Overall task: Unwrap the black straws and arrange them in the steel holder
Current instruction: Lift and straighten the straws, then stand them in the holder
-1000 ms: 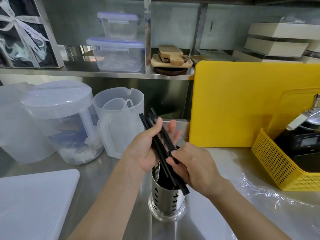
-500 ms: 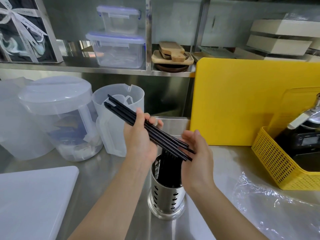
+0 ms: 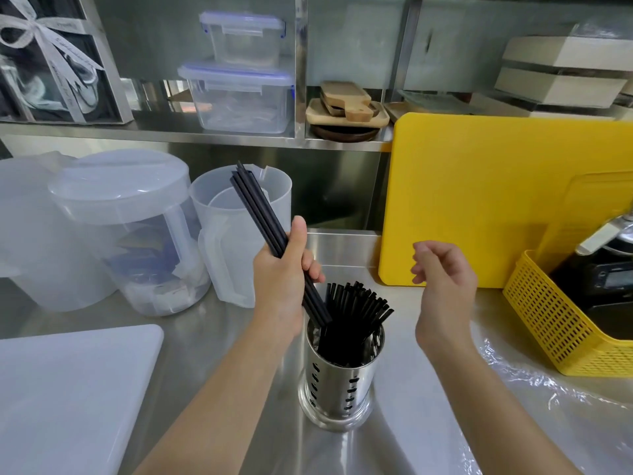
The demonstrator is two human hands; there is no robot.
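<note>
Black straws (image 3: 260, 214), steeper than a moment ago, sit clamped in the left hand (image 3: 282, 272), lower tips now entering the steel holder (image 3: 342, 378) beside those already stood; the right hand (image 3: 442, 286) has let go, loosely curled, empty.

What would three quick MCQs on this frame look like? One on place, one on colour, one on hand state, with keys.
1. Where does the steel holder stand?
A. on the shelf
B. on the steel counter between the forearms
C. in the yellow basket

2. What colour is the board leaning at the back right?
A. white
B. green
C. yellow

3. What is the right hand doing?
A. holding nothing
B. gripping straws
C. gripping the holder

Key:
1 B, since its base rests on the counter.
2 C, the upright board is plainly yellow.
3 A, its fingers are loosely curled on nothing, while the left hand grips the bundle of black straws.
</note>
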